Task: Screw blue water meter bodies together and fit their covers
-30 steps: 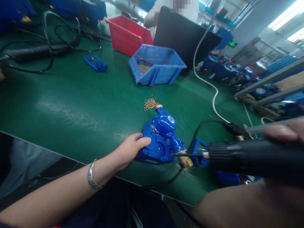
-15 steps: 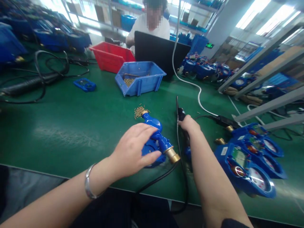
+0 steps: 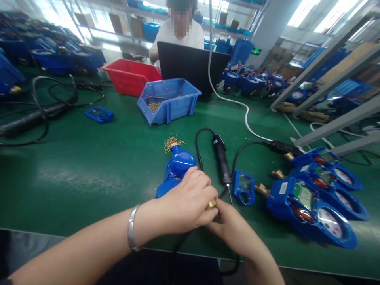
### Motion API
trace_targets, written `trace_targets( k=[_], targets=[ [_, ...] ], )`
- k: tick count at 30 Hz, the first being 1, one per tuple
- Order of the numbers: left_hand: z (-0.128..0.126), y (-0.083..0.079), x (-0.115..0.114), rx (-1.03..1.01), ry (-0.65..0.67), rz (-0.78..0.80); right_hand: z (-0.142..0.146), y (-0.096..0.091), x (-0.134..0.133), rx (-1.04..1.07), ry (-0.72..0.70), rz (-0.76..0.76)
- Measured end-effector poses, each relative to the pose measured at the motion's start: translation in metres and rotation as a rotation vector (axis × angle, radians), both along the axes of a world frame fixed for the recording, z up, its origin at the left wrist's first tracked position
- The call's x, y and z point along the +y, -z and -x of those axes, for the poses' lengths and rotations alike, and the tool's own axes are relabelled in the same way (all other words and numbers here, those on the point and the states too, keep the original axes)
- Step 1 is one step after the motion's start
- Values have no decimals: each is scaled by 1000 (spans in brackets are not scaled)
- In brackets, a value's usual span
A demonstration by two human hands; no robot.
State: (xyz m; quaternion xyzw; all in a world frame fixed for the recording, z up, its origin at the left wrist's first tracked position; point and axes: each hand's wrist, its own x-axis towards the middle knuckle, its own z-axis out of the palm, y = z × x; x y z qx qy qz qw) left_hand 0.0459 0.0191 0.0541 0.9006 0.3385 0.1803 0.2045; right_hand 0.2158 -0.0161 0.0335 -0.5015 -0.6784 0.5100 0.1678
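Note:
A blue water meter with brass ends lies on the green table in front of me. My left hand is wrapped over its near end, covering much of the body. At the brass fitting, my right hand closes with thumb and fingers around the end; its fingertips are partly hidden. Just right of the meter lies a black electric screwdriver, its bit toward me. A blue meter cover with a round hole rests beside it. Small brass screws are heaped at the meter's far end.
A blue bin holding screws and a red bin stand farther back, near a black panel. Several open blue meters sit at right. Another cover and coiled cables lie left. A person sits opposite.
My right hand has let go of the screwdriver, now lying on the table, and moved to the meter's near brass end. The meter has been turned, with my left hand now nearer that end.

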Motion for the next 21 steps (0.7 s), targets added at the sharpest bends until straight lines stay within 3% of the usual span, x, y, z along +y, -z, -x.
trace_targets(
  k=[5, 8, 13, 17, 21],
  targets=[
    [12, -4, -2, -130, -70, 91, 33, 22, 7, 22, 1, -183],
    [20, -2, -4, -201, -87, 107, 45, 31, 13, 94, -11, -187],
    [39, -6, -9, -401, -223, 160, 47, 37, 12, 353, 169, -51],
    [53, -5, -18, -684, -329, 354, 40, 32, 9, 591, 324, 91],
    [56, 3, -28, -895, -379, 513, 34, 30, 8, 746, 379, 157]
  ],
)
